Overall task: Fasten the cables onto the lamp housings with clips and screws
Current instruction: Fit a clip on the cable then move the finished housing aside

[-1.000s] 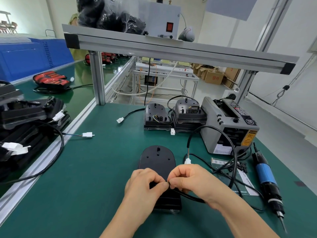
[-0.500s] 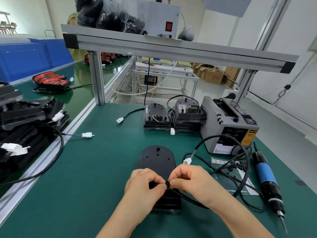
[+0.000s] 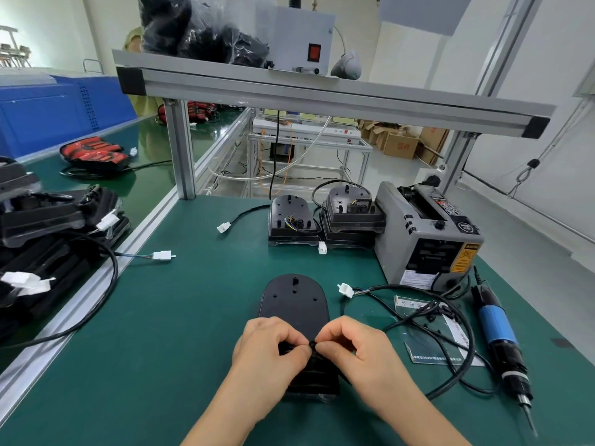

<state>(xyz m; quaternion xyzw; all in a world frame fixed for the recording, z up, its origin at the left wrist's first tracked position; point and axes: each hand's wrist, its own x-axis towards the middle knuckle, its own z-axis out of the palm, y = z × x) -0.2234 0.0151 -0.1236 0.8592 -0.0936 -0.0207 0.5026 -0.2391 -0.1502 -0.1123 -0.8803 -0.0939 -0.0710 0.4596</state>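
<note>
**Two hands pinching a black part over a lamp housing**

- Left hand (image 3: 270,347): fingers curled, thumb and forefinger pinched on a small black part (image 3: 311,344).
- Right hand (image 3: 359,352): curled likewise, its fingertips met the left's on the same part. Whether the part was a clip or the cable's end could not be told.
- Housing (image 3: 294,302): black, lying flat on the mat with its rounded end away from the person. Both hands lay over its near half.
- Cable (image 3: 468,329): black. It ran out from under the right hand, looped wide to the right and came back toward the housing. Its white connector (image 3: 345,289) lay just right of the housing's far end.
- Mat (image 3: 161,333): green, covering the bench.
- Bag (image 3: 415,305): clear, with small dark pieces, lying under the cable loop.
- Screwdriver (image 3: 497,326): blue-bodied, near the mat's right edge, tip toward the person.
- Grey machine (image 3: 428,233): stood behind the bag.
- Single housing (image 3: 291,220) and stack (image 3: 352,217): black, with cables, at the back of the mat. The stack was just left of the grey machine.
- Pile (image 3: 48,239): more black housings on the left, beyond a rail. A loose connector (image 3: 162,255) from it lay on the mat.
- Shelf (image 3: 322,94): overhead, bearing a box (image 3: 299,40) with a red switch and black bagged goods (image 3: 199,30).
</note>
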